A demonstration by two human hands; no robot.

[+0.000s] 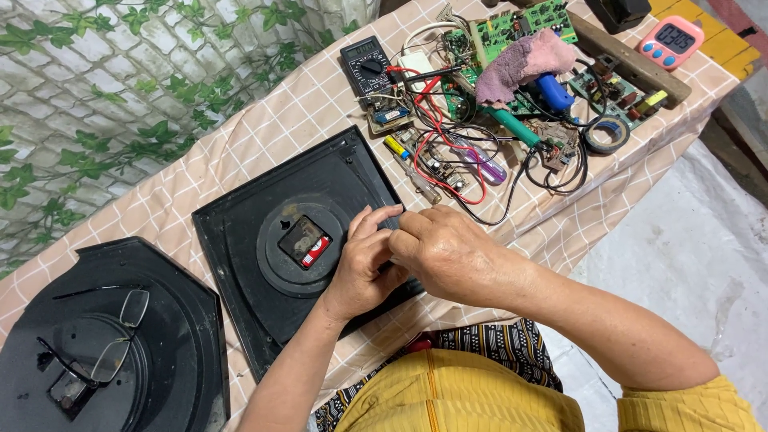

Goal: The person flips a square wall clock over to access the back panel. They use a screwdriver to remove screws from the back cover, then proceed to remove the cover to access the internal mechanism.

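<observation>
A black square clock back (272, 200) lies face down on the checked tablecloth (264, 120), with a round raised centre and a small movement box holding a red battery (306, 242). My left hand (360, 264) rests on the clock's right side, fingers curled at its edge. My right hand (448, 252) sits against the left one, fingertips pinched together over the same edge. Whatever the fingers hold is hidden.
A second black clock back (160, 280) with eyeglasses (112, 336) on it lies at the left. Beyond the hands are a multimeter (366, 68), tangled wires, circuit boards (520, 24), a pink cloth (524, 60), tape roll (606, 134), screwdrivers (480, 164), a wooden handle and a pink timer (672, 40).
</observation>
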